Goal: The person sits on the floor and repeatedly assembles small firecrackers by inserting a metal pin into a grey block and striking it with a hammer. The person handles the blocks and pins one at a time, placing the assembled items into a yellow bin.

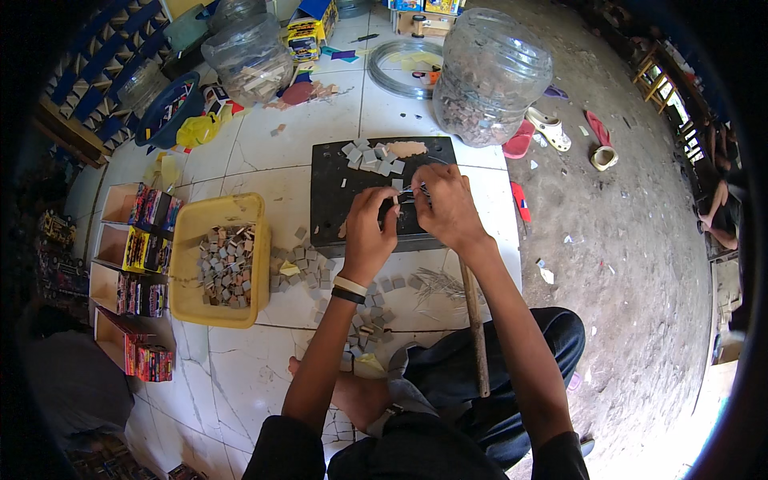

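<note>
Over a black block [328, 188], my two hands work close together. My left hand [372, 228], with a pale and a black band at the wrist, pinches a small pale-edged piece [395, 199]. The fingers of my right hand [448, 204] are closed on thin metal wires [406, 192], which point towards that piece. Whether the wires touch it I cannot tell. Several small grey square tiles [370, 157] lie on the far part of the block, beside a pale tan patch [406, 149]. A wooden stick [474, 336] slants below my right hand, its far end hidden.
A yellow tub [182, 272] of small squares stands left, with loose grey squares [304, 260] beside it. Thin metal wires [445, 286] lie near the stick. Small boxes [132, 248], a blue basin [148, 128], clear plastic jars [490, 76] and a wire coil [380, 72] stand around.
</note>
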### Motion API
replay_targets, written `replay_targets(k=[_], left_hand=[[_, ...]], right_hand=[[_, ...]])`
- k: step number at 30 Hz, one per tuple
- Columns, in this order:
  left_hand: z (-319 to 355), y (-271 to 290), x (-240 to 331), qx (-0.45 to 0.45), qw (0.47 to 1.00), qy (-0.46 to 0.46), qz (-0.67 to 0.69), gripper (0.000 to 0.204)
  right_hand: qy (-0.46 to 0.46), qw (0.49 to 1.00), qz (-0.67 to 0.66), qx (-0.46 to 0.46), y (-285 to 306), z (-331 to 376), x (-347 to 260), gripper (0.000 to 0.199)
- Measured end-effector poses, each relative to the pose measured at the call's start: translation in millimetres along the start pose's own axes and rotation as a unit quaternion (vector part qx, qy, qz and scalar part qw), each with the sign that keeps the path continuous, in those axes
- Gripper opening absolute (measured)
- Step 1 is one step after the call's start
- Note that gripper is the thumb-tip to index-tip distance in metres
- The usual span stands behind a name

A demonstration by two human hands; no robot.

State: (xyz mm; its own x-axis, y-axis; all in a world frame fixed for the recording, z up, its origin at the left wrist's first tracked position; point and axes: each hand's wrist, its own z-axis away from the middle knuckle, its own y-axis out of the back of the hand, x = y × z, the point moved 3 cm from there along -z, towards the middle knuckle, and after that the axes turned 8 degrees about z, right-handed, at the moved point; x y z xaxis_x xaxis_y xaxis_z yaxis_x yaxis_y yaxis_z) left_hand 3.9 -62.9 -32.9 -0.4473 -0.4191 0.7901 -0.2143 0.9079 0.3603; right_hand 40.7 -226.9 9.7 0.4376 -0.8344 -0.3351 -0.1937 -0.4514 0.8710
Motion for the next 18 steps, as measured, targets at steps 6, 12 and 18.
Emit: replay_targets(k=[6,12,18], left_hand=[[-1.3,0.7,0.3,-0.001,0.999,0.026,0.028,0.027],[-1.2,3.3,-0.1,0.005,1.0,0.005,0.013,0.026],[0.3,1.5,-2.1,0.007,1.0,0.006,0.023,0.027]], right_hand=[[0.034,0.997,-0.064,0.006,-0.5,-2.0,-3.5,0.013],[0.045,0.993,-0.105,0.005,6.7,-0.6,-1.2,0.015],[0.078,0.996,-0.042,0.001,12.7,-11.7,-0.8,0.022]])
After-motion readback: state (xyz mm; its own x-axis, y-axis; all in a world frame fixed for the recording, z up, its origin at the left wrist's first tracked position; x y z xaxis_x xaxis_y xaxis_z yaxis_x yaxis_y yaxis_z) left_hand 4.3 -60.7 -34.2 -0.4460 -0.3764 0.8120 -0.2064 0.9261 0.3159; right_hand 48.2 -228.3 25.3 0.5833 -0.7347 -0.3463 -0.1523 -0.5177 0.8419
